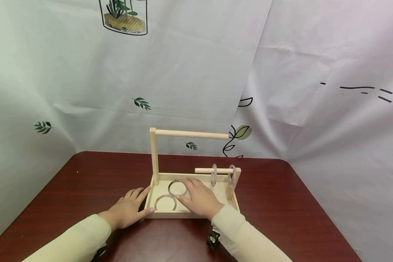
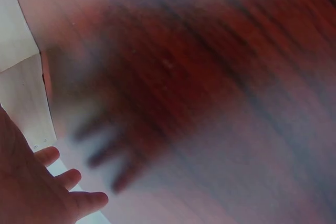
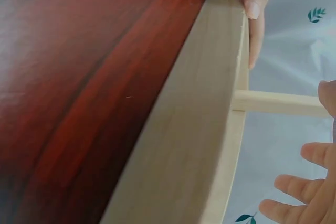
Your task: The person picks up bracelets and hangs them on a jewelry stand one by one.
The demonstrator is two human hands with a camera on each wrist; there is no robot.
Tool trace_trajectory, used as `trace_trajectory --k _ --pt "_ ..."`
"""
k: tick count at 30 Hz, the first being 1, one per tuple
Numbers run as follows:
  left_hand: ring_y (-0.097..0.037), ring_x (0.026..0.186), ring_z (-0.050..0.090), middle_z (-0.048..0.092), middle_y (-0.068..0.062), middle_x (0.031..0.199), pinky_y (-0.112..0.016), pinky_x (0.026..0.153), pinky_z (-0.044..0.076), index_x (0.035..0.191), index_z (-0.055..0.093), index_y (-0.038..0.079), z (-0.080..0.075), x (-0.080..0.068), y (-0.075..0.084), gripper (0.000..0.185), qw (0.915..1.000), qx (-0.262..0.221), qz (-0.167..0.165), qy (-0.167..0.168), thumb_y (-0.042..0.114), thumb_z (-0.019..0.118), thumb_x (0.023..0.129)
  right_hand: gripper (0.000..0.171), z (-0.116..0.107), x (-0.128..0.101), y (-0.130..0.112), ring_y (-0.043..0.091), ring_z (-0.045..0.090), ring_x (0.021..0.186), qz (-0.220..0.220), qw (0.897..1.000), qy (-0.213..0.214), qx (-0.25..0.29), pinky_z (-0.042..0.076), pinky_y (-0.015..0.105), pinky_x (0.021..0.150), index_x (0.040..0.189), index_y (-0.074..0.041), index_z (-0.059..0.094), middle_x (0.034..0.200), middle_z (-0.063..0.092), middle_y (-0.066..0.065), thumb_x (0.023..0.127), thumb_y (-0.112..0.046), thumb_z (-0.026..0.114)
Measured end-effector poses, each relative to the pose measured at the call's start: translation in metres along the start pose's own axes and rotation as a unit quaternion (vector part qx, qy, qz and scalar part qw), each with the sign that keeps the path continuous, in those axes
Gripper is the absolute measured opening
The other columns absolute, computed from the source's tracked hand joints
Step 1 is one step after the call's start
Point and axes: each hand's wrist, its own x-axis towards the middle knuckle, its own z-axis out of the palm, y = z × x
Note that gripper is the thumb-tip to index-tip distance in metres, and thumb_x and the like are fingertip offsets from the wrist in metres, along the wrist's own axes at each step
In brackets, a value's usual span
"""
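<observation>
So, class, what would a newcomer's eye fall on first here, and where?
Probably the pale wooden tray on the dark red table, with a high bar above its back edge. Next, two rings hang on the lower bar at the right, and two more rings are in the tray's left half. The right hand is over the tray; the left hand touches its left end.

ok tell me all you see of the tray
The tray is pale, shallow and rectangular, apparently wood, flat on the table. A tall left post and a shorter right one each carry a rod. Two rings lie inside. The left hand touches its left end; the right hand is over it.
</observation>
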Motion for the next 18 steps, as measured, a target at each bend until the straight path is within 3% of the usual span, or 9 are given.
trace_trajectory --k 18 --pt "-0.047 0.129 0.038 0.043 -0.023 0.139 -0.067 0.093 0.035 0.153 0.027 0.012 0.001 0.0 0.0 0.082 0.9998 -0.007 -0.011 -0.012 0.062 0.049 0.092 0.062 0.004 0.038 -0.002 0.029 0.045 0.132 0.043 0.995 -0.081 0.036 0.041 0.046 0.102 0.147 -0.013 0.04 0.144 0.045 0.012 0.097 -0.049 0.048"
